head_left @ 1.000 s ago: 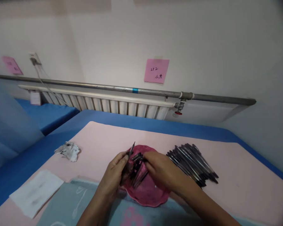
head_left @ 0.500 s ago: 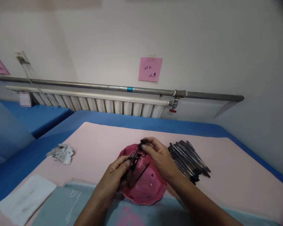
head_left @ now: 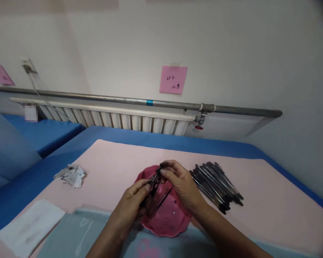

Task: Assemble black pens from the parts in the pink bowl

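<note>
Over a pink scallop-edged plate (head_left: 168, 229), my left hand (head_left: 130, 202) is closed around a slim dark pen (head_left: 154, 178), pinched between thumb and fingers. My right hand (head_left: 187, 188) pinches the black upper end of that pen, its fingertips smudged dark. In the plate beneath lie several thin dark sticks that look like pen parts (head_left: 164, 199), partly covered by the left hand. To the right of my right hand, a pile of clear-barrelled pens with black caps (head_left: 218, 186) lies slantwise on the pink sheet.
A crumpled, black-stained tissue (head_left: 71, 175) is on the left of the pink table cover (head_left: 118, 157). Nearer sits a smudged white paper (head_left: 29, 227), beside a grey-blue cloth (head_left: 72, 233). Behind the blue table edge (head_left: 161, 138) stand a radiator (head_left: 148, 123) and a pipe (head_left: 110, 99).
My right fingertips have come slightly lower and nearer to the left ones at the pen's upper end. The whole view has shifted a little; the pens in the pile lie the same.
</note>
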Tool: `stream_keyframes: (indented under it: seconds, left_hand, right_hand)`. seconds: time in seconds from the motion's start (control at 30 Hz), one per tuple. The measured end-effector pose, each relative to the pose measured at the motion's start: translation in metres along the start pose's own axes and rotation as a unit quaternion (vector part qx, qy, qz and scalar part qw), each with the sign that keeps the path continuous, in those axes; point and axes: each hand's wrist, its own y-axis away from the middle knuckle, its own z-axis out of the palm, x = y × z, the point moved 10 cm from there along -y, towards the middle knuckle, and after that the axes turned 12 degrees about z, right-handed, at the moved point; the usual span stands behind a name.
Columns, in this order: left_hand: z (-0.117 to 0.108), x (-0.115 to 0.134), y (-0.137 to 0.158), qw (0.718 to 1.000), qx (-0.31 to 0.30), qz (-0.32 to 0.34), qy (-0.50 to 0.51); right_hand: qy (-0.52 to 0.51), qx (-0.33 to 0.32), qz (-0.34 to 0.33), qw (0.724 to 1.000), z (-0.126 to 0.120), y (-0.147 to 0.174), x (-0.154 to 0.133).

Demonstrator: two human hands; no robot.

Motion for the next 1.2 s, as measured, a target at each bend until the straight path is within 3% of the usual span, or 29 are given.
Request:
stream_keyframes:
  seconds: [0.33,0.63,0.73,0.83,0.9,1.0,1.07,1.13,1.2]
  left_hand:
    - [0.004,-0.006,-0.003,0.999,-0.024,0.003,0.039]
    - [0.009,0.012,-0.001,0.998,-0.017,0.048,0.041]
    - [0.008,0.013,0.000,0.998,-0.012,0.045,0.037]
    - [0.002,0.013,-0.001,0.999,0.010,0.039,0.027]
    - [-0.003,0.014,-0.002,0.999,0.018,0.041,0.024]
    - [-0.006,0.017,-0.004,0.998,0.015,0.052,0.019]
    - [-0.007,0.015,-0.005,0.999,0.012,0.049,0.010]
    - [-0.008,0.012,-0.006,0.999,0.009,0.036,0.000]
    - [-0.007,0.010,-0.006,1.000,0.004,0.030,-0.004]
  right_hand:
    - [0.025,-0.030,0.026,0.999,0.009,0.001,0.010]
    - [0.019,-0.072,0.067,0.995,0.023,0.004,0.024]
    - [0.067,-0.072,0.052,0.994,0.023,0.005,0.016]
    - [0.191,-0.017,-0.014,0.981,0.005,0.009,-0.008]
    - [0.351,0.014,-0.060,0.934,-0.005,0.013,-0.022]
    - [0.598,-0.039,-0.106,0.793,0.000,0.023,-0.015]
    - [0.687,-0.081,-0.135,0.709,0.006,0.030,-0.001]
    - [0.733,-0.094,-0.152,0.657,0.009,0.034,0.012]
    - [0.754,-0.091,-0.156,0.632,0.011,0.035,0.021]
